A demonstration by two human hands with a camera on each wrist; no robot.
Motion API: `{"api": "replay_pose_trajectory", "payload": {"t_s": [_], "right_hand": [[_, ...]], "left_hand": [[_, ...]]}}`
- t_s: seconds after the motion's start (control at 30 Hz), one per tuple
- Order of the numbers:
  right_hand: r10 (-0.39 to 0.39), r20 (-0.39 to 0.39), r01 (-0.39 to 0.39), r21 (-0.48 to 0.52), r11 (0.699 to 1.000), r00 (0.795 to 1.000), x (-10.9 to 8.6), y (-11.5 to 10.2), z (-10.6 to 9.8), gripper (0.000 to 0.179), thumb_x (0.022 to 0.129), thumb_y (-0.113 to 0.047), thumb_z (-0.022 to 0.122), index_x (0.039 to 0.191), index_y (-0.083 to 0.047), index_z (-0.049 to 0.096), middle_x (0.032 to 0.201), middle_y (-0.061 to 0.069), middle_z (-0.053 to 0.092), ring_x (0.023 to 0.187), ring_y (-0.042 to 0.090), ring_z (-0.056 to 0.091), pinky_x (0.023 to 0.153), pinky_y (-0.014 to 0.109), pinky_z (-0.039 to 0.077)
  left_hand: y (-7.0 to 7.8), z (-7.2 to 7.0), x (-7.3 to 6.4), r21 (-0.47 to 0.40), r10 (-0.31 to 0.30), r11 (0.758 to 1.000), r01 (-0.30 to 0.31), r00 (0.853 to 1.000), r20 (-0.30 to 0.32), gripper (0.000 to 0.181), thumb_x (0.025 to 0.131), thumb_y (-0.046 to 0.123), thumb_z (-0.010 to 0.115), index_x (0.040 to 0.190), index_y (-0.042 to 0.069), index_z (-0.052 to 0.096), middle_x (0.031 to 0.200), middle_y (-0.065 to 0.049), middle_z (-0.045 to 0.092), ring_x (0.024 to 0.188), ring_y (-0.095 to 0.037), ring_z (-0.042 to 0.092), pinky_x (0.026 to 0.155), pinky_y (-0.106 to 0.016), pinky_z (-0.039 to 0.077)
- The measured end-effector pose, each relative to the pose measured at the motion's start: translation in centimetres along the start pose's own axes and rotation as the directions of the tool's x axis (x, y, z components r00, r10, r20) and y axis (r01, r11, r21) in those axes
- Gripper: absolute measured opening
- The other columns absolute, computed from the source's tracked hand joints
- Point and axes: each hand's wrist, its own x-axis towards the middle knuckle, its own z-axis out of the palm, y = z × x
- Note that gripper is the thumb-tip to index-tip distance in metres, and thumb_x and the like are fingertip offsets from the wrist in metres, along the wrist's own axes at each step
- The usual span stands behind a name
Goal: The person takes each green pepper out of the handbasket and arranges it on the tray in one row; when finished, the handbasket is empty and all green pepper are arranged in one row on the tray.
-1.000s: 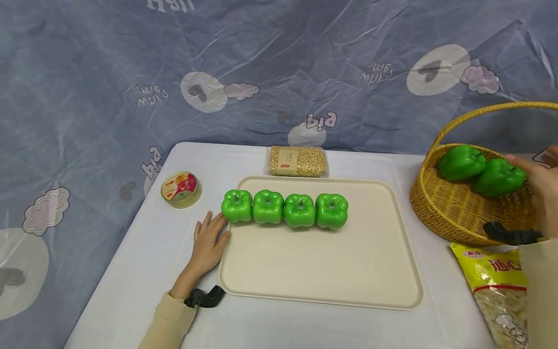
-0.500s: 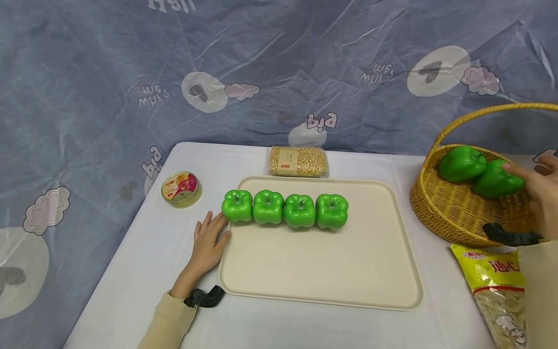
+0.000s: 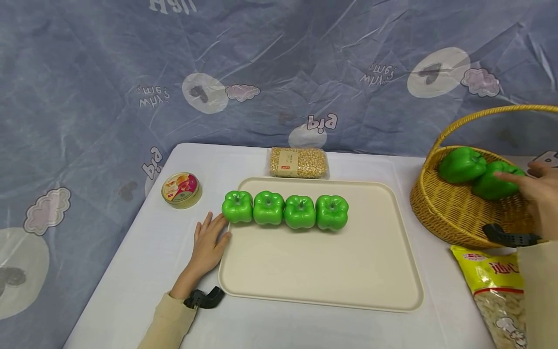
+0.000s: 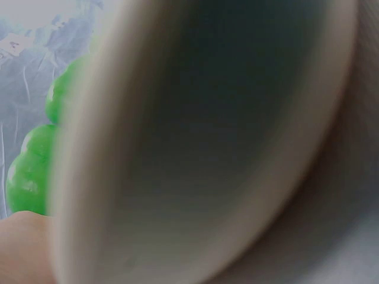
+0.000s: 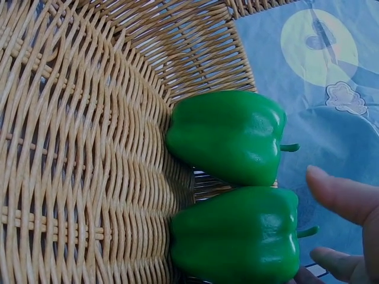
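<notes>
Two green bell peppers lie side by side in a yellow wicker basket (image 3: 453,213) at the right. My right hand (image 3: 538,194) reaches over the basket, nearest to the right-hand bell pepper (image 3: 492,184); the other bell pepper (image 3: 462,165) leans beside it. In the right wrist view, the thumb (image 5: 340,192) and fingers are spread apart around the stem end of the lower bell pepper (image 5: 237,236). My left hand (image 3: 209,245) rests with fingers extended at the left edge of a beige tray (image 3: 322,271). Along the tray's far side stands a row of several green bell peppers (image 3: 300,212).
A round tin (image 3: 180,190) sits left of the tray. Behind it lies a bag of corn kernels (image 3: 298,162). A yellow-topped pasta bag (image 3: 492,286) lies in front of the basket, partly under the right sleeve. The basket's tall handle (image 3: 488,111) arches over it.
My right thumb has shifted slightly left and nearer over the right-hand bell pepper in the basket. The left hand and the row on the tray stay put.
</notes>
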Motion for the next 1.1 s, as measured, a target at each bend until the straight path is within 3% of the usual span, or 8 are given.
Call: {"api": "replay_pose_trajectory", "payload": {"t_s": [0.17, 0.33, 0.53, 0.67, 0.77, 0.93, 1.03, 1.1], "right_hand": [[-0.014, 0.048, 0.014, -0.006, 1.0, 0.999, -3.2, -2.1, -0.1, 0.1, 0.091, -0.055, 0.054, 0.155, -0.015, -0.011, 0.163, 0.016, -0.012, 0.148, 0.046, -0.005, 0.114, 0.066, 0.014], [-0.034, 0.052, 0.036, -0.04, 0.999, 0.998, -3.6, -2.3, 0.0, 0.097, 0.094, -0.049, 0.053, 0.154, -0.008, -0.01, 0.162, 0.021, -0.011, 0.147, 0.05, -0.002, 0.112, 0.067, 0.017], [-0.061, 0.061, 0.069, -0.143, 0.987, 0.996, -3.6, -2.4, -0.1, 0.088, 0.095, -0.042, 0.053, 0.155, 0.001, 0.007, 0.158, 0.034, 0.007, 0.137, 0.058, 0.024, 0.102, 0.069, 0.033], [-0.069, 0.058, 0.078, -0.178, 0.981, 0.996, -4.0, -2.8, 0.0, 0.085, 0.095, -0.038, 0.055, 0.153, 0.007, 0.011, 0.156, 0.036, 0.011, 0.134, 0.059, 0.026, 0.102, 0.068, 0.033], [-0.073, 0.047, 0.081, -0.185, 0.979, 0.996, -2.0, -1.6, 0.2, 0.087, 0.093, -0.039, 0.058, 0.153, 0.006, 0.012, 0.156, 0.036, 0.012, 0.135, 0.058, 0.025, 0.1, 0.068, 0.035], [-0.145, 0.041, 0.15, -0.19, 0.97, 0.989, 4.4, 3.1, 0.4, 0.11, 0.081, -0.062, 0.065, 0.156, -0.003, 0.011, 0.157, 0.034, 0.013, 0.132, 0.059, 0.026, 0.093, 0.07, 0.036], [-0.151, 0.044, 0.157, -0.209, 0.965, 0.988, 4.8, 3.4, 0.5, 0.113, 0.079, -0.065, 0.065, 0.157, -0.005, 0.01, 0.157, 0.033, 0.015, 0.129, 0.058, 0.029, 0.089, 0.067, 0.041], [-0.136, 0.05, 0.143, -0.204, 0.968, 0.989, 3.6, 2.4, 0.4, 0.106, 0.083, -0.057, 0.066, 0.157, -0.005, 0.01, 0.157, 0.033, 0.014, 0.132, 0.058, 0.028, 0.091, 0.067, 0.04]], "left_hand": [[0.1, -0.1, 0.0, 0.0, -0.005, 1.0, 0.005, 1.0, 0.0, 0.045, 0.095, 0.014, 0.055, 0.139, 0.005, 0.052, 0.15, -0.02, 0.044, 0.147, -0.047, 0.017, 0.114, -0.068, -0.001], [0.1, -0.1, 0.0, -0.006, -0.007, 1.0, 0.007, 1.0, 0.003, 0.045, 0.095, 0.014, 0.055, 0.14, 0.005, 0.052, 0.15, -0.019, 0.043, 0.147, -0.047, 0.017, 0.113, -0.068, -0.001], [0.1, -0.1, -0.1, -0.01, -0.007, 1.0, 0.007, 1.0, 0.004, 0.045, 0.095, 0.015, 0.055, 0.14, 0.005, 0.052, 0.151, -0.019, 0.043, 0.147, -0.047, 0.016, 0.113, -0.068, -0.001], [0.1, -0.1, -0.1, -0.012, -0.01, 1.0, 0.01, 1.0, 0.005, 0.045, 0.095, 0.014, 0.055, 0.14, 0.005, 0.052, 0.151, -0.02, 0.043, 0.147, -0.046, 0.016, 0.114, -0.068, -0.002], [0.2, -0.1, -0.1, -0.014, -0.012, 1.0, 0.012, 1.0, 0.005, 0.045, 0.095, 0.014, 0.055, 0.14, 0.004, 0.052, 0.151, -0.02, 0.042, 0.147, -0.046, 0.016, 0.114, -0.068, -0.002], [0.2, -0.1, -0.1, -0.016, -0.012, 1.0, 0.012, 1.0, 0.004, 0.045, 0.095, 0.014, 0.055, 0.139, 0.003, 0.052, 0.151, -0.02, 0.043, 0.147, -0.047, 0.016, 0.113, -0.068, -0.002], [0.2, -0.1, -0.1, -0.015, -0.01, 1.0, 0.01, 1.0, 0.003, 0.045, 0.095, 0.014, 0.055, 0.139, 0.004, 0.053, 0.15, -0.02, 0.043, 0.147, -0.047, 0.016, 0.113, -0.068, -0.002], [0.2, -0.1, -0.1, -0.011, -0.01, 1.0, 0.011, 1.0, 0.003, 0.044, 0.096, 0.014, 0.055, 0.139, 0.004, 0.053, 0.15, -0.02, 0.043, 0.147, -0.047, 0.016, 0.113, -0.068, -0.002]]}}
